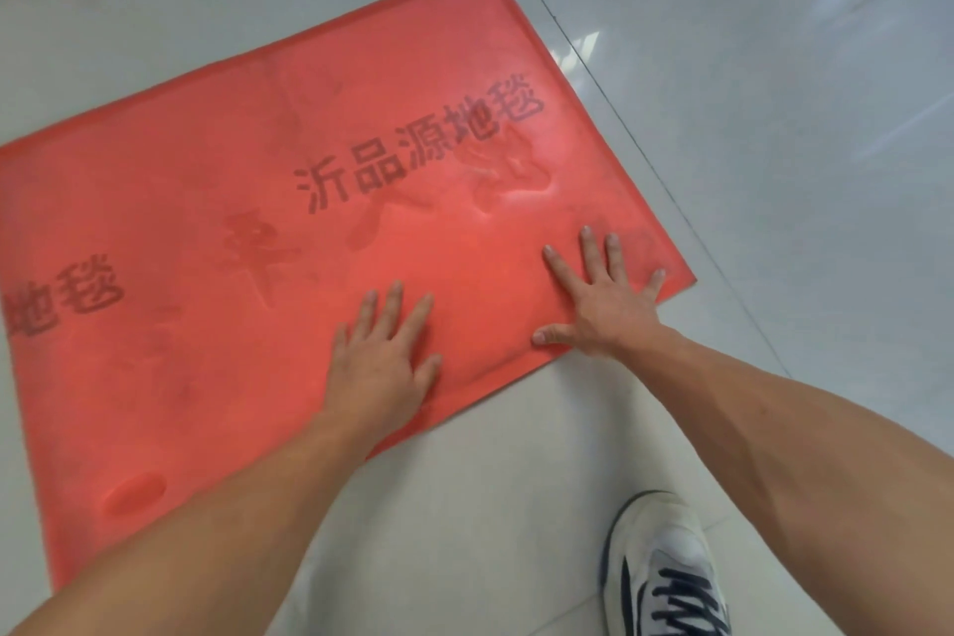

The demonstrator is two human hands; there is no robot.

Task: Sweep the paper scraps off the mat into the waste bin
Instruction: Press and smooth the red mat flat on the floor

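A large red mat [217, 201] with dark printed characters lies flat on the pale tiled floor. My left hand [379, 362] rests palm down on the mat near its front edge, fingers spread. My right hand [601, 302] presses flat on the mat's near right corner, fingers apart, thumb along the front edge. Neither hand holds anything. I see no paper scraps on the mat and no waste bin in view.
Glossy grey floor tiles [774, 119] surround the mat. My white shoe with dark laces [666, 568] stands on the floor at the bottom right, just in front of the mat's front edge.
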